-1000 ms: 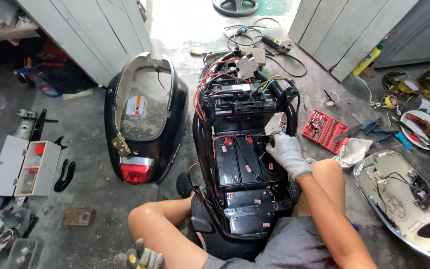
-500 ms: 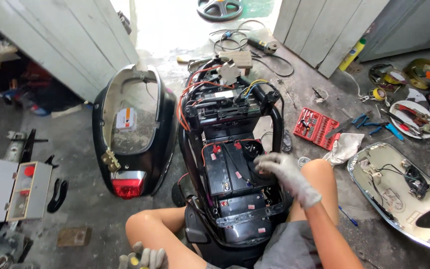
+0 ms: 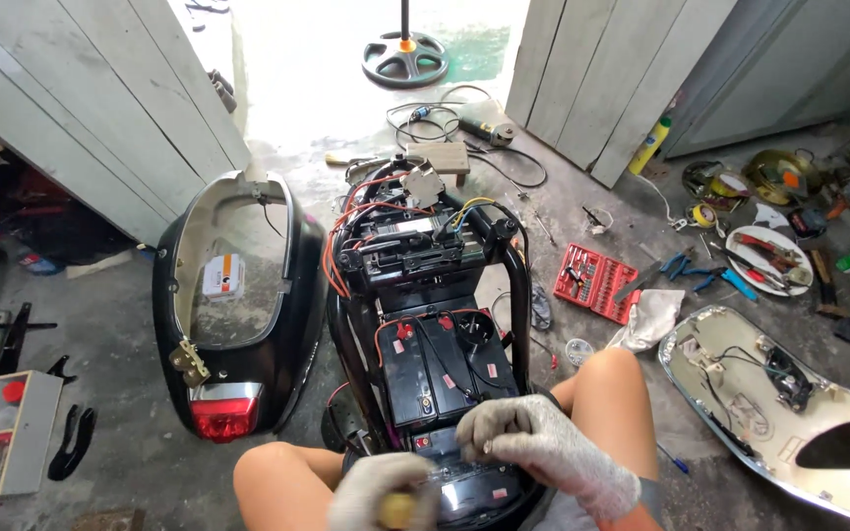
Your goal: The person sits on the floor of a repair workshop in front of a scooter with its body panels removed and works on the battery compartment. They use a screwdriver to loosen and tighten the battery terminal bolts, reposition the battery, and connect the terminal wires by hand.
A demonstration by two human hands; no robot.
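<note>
A stripped black scooter frame [image 3: 415,256] stands between my knees, with black batteries [image 3: 445,369] and red and orange wires exposed. My right hand [image 3: 528,442], in a grey-white work glove, rests curled on the near battery block. My left hand [image 3: 381,492], also gloved, is at the bottom edge closed around a yellow-handled tool [image 3: 397,509] whose tip I cannot see.
A black rear body shell [image 3: 238,305] with a red tail light lies to the left. A red socket set [image 3: 597,282], a white rag and pliers lie to the right. A cream-lined panel [image 3: 779,413] lies at the lower right. Grey doors frame a bright opening.
The view has dropped and moved closer. My right hand has moved from the frame's right side down onto the near battery. My left hand has come up from the bottom edge holding the tool.
</note>
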